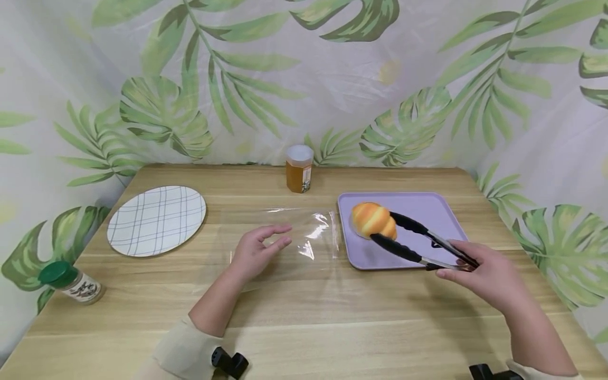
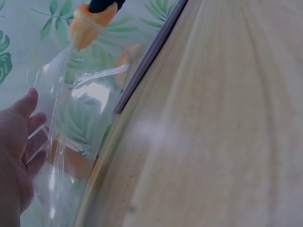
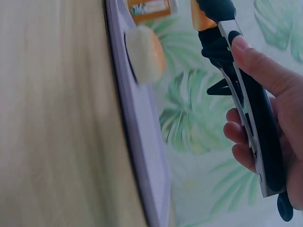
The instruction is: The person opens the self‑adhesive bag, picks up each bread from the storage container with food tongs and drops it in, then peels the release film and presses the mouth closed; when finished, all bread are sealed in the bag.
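A clear zip-top plastic bag (image 1: 315,245) stands partly raised off the table, its zip end toward the lilac tray (image 1: 418,203). My left hand (image 1: 256,253) holds the bag with thumb and fingers set apart in a C; clear film crosses the fingers in the left wrist view. My right hand (image 1: 494,274) grips black-and-steel tongs (image 3: 262,142) by the handles. Between the tongs' black tips is an orange-yellow bread roll (image 2: 92,23), above the tray's left side. Another bread roll (image 3: 144,54) rests on the tray, mostly hidden in the head view.
A round white plate with a blue grid (image 1: 157,221) lies at the back left. A green-capped shaker jar (image 1: 78,285) stands by the left edge. An amber jar with a white lid (image 1: 299,169) is at the back, before the leaf-print cloth (image 1: 261,79).
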Tool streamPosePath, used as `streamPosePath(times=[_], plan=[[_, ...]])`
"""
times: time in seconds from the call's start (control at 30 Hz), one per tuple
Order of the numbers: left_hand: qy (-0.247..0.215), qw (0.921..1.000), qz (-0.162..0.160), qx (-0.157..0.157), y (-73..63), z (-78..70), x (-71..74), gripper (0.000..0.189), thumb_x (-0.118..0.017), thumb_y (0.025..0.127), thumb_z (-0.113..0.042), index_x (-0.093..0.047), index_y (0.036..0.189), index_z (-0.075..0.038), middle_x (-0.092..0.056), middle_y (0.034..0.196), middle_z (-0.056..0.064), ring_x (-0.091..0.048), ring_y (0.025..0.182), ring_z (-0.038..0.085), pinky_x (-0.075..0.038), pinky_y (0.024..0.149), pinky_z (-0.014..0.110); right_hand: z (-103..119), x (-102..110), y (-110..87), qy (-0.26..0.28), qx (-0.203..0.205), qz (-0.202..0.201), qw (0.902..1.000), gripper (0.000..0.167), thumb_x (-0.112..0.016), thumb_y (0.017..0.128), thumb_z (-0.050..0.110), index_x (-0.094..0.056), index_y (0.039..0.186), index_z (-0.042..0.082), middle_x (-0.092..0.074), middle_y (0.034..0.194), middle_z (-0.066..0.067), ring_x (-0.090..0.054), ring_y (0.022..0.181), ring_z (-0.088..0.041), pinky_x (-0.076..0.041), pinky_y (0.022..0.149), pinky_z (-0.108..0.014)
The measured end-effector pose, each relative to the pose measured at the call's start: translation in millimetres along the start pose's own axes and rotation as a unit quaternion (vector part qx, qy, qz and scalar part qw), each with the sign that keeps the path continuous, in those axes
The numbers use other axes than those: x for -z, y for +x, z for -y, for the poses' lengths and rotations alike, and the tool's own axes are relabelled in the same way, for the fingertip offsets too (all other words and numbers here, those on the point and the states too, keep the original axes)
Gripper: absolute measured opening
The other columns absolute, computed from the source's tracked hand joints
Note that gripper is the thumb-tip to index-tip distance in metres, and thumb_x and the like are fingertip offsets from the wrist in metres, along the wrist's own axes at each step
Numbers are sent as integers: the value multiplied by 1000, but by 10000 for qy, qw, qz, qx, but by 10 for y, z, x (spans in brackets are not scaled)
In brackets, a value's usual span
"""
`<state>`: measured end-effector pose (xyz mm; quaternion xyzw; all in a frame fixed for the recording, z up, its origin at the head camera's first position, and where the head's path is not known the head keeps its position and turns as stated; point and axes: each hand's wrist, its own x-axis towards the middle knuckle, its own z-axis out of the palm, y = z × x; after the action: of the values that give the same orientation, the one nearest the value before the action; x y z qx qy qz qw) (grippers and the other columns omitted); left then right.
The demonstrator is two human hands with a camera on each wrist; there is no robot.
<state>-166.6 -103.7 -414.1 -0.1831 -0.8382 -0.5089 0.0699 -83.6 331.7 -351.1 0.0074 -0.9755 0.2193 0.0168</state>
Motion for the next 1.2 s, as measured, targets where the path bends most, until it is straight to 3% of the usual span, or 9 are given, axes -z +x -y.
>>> streamPosePath(times=[0.23, 0.33, 0.47, 0.6, 0.8, 0.93, 1.2], plan=[[83, 9999, 120, 51, -13, -12, -13, 30, -71, 90, -21, -71, 116, -5, -71, 120, 8, -64, 118, 28, -58, 86, 45, 320, -19, 157, -286, 985, 284, 9943, 73, -81, 74, 51, -63, 130, 9, -69, 116, -13, -64, 96, -25, -53, 79, -43], [79, 9999, 118, 20, -22, -19, -21, 31, -71, 90, -21, -71, 116, -4, -71, 120, 9, -65, 116, 28, -60, 81, 40, 427, -44, 231, -529, 1218, 432, 9902, 76, -79, 74, 56, -62, 131, 9, -68, 121, -13, -65, 101, -28, -53, 84, -50], [101, 9999, 125, -63, -35, -33, -32, 30, -71, 90, -20, -71, 116, -4, -71, 120, 9, -66, 114, 28, -61, 79, 35, 569, -107, 338, -937, 1564, 502, 9820, 76, -79, 73, 57, -63, 130, 10, -68, 120, -12, -66, 94, -23, -55, 78, -46], [194, 9995, 107, -224, -43, -71, -48, 28, -72, 89, -19, -72, 114, -5, -72, 118, 9, -67, 113, 27, -60, 85, 40, 724, -212, 446, -1262, 2020, 503, 9699, 72, -81, 72, 54, -65, 128, 11, -70, 115, -8, -66, 89, -20, -56, 73, -43], [246, 9987, 172, -403, -47, -140, -116, 26, -72, 89, -18, -72, 113, -6, -73, 116, 7, -68, 111, 25, -58, 89, 41, 986, -406, 566, -1400, 2449, 711, 9567, 70, -81, 72, 52, -66, 125, 9, -69, 119, -10, -66, 108, -31, -56, 86, -49], [154, 9986, 217, -454, -61, -204, -159, 24, -72, 89, -16, -73, 111, -7, -74, 114, 7, -68, 111, 24, -55, 95, 41, 1136, -531, 617, -1439, 2700, 812, 9486, 69, -81, 72, 51, -66, 125, 10, -70, 116, -8, -68, 104, -28, -57, 83, -47], [-168, 9982, 208, -542, -95, -262, -213, 19, -73, 88, -14, -75, 106, -8, -75, 109, 7, -71, 95, 20, -59, 78, 25, 1291, -691, 674, -1244, 2875, 870, 9457, 71, -82, 71, 53, -66, 125, 11, -70, 119, -7, -67, 107, -26, -57, 83, -45]])
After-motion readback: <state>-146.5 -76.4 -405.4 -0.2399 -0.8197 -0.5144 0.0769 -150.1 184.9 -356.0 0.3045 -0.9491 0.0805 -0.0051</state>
